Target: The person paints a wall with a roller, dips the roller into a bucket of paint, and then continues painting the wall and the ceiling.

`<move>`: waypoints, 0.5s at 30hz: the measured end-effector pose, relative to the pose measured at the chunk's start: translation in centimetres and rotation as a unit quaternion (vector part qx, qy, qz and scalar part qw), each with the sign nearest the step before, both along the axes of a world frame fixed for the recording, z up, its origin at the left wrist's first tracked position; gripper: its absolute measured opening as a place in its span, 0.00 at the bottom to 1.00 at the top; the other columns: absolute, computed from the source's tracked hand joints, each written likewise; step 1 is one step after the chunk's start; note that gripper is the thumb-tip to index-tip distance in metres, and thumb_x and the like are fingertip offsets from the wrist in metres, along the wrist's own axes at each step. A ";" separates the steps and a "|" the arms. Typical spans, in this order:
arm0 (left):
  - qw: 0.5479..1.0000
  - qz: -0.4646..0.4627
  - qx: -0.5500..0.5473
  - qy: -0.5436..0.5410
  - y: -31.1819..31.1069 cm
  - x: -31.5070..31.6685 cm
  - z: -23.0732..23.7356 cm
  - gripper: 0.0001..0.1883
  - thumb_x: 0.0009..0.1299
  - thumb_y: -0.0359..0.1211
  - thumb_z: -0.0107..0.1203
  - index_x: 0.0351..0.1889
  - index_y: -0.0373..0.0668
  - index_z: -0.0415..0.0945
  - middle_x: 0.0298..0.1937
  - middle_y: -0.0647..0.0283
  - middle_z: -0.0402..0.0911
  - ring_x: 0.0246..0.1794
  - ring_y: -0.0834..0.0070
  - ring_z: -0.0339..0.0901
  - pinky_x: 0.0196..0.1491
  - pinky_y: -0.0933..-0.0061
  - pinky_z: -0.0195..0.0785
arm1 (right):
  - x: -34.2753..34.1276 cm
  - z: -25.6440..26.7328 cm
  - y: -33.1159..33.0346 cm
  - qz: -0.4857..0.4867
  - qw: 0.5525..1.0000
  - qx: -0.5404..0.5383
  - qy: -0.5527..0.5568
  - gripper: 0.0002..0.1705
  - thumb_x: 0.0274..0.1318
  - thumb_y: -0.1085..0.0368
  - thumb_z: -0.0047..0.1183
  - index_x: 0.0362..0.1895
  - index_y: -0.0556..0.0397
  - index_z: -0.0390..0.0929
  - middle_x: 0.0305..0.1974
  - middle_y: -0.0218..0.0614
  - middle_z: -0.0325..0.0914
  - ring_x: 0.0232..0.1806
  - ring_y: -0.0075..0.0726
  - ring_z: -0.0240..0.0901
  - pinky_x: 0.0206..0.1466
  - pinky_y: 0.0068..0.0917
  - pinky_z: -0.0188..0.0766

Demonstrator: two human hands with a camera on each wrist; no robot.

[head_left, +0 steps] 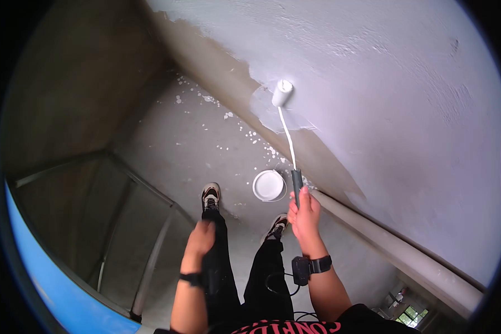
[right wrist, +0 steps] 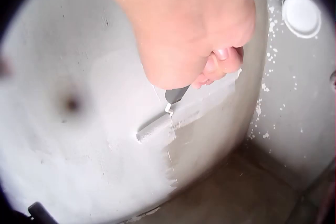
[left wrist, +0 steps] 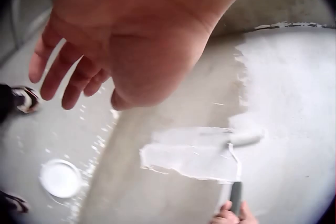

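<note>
the paint roller is positioned at the wall, its sleeve at the border of the white coat and the bare strip along the floor edge. governing relation: the sleeve lies ahead of the right grip, away from the person; the right hand is the nearer. the right grip has its fingers wrapped around the handle. the left grip is well apart, unloaded, fingers loosely spread. orientation: the handle's long axis points forward from the person; the sleeve's long axis crosses it, free end directed up the wall. a white bucket stands near the floor's wall-side edge.
</note>
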State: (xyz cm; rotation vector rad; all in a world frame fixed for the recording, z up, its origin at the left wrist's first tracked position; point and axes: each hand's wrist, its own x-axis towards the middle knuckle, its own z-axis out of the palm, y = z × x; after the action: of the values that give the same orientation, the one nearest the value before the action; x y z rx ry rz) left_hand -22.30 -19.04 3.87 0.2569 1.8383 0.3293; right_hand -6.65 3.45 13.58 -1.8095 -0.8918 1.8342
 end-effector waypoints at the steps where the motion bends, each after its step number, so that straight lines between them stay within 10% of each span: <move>1: 0.996 -0.070 -0.053 0.012 -4.8 1.4 -0.7 0.23 0.71 0.43 0.41 0.51 0.33 0.73 0.52 0.37 0.74 0.56 0.44 0.71 0.59 0.52 0.64 | 2.0 -0.2 -0.1 -0.001 1.000 0.008 -0.005 0.24 0.69 0.46 0.42 0.36 0.56 0.71 0.16 0.25 0.60 0.11 0.16 0.49 0.13 0.18 0.46; 3: 0.934 -0.317 -0.131 -0.101 -17.9 5.1 -6.6 0.19 0.66 0.36 0.44 0.43 0.31 0.79 0.51 0.38 0.76 0.55 0.46 0.72 0.57 0.50 0.66 | 5.8 -0.1 -0.1 -0.010 1.000 0.010 -0.009 0.24 0.68 0.46 0.42 0.36 0.56 0.71 0.16 0.26 0.60 0.11 0.16 0.50 0.13 0.18 0.47; 5: 0.916 -0.247 -0.249 -0.196 -22.0 6.7 -2.0 0.19 0.63 0.38 0.47 0.41 0.32 0.80 0.50 0.42 0.78 0.52 0.51 0.77 0.55 0.55 0.69 | 9.1 0.7 -0.3 0.017 0.999 0.037 0.000 0.25 0.69 0.45 0.41 0.36 0.56 0.71 0.16 0.26 0.60 0.11 0.17 0.50 0.13 0.18 0.47; 6: 0.858 -0.045 -0.377 -0.347 -21.5 7.5 0.5 0.20 0.64 0.42 0.49 0.46 0.37 0.79 0.51 0.46 0.79 0.56 0.55 0.76 0.56 0.57 0.69 | 10.4 1.4 -0.3 0.024 0.999 0.030 -0.007 0.25 0.68 0.44 0.41 0.37 0.56 0.71 0.16 0.25 0.60 0.11 0.17 0.49 0.13 0.18 0.48; 15: 0.900 -0.280 -0.236 -0.234 -29.1 14.3 5.7 0.17 0.60 0.38 0.54 0.44 0.42 0.81 0.51 0.49 0.79 0.54 0.55 0.76 0.54 0.58 0.70 | 17.2 4.6 -1.3 0.052 0.998 -0.020 0.041 0.21 0.68 0.48 0.43 0.36 0.55 0.69 0.16 0.24 0.59 0.12 0.16 0.50 0.14 0.18 0.48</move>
State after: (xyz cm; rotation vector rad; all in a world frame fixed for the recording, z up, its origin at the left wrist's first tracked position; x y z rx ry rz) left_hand -8.05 -48.18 9.59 0.3207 1.2431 -0.4274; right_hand 10.53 2.15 18.19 -1.7266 -0.9398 1.9889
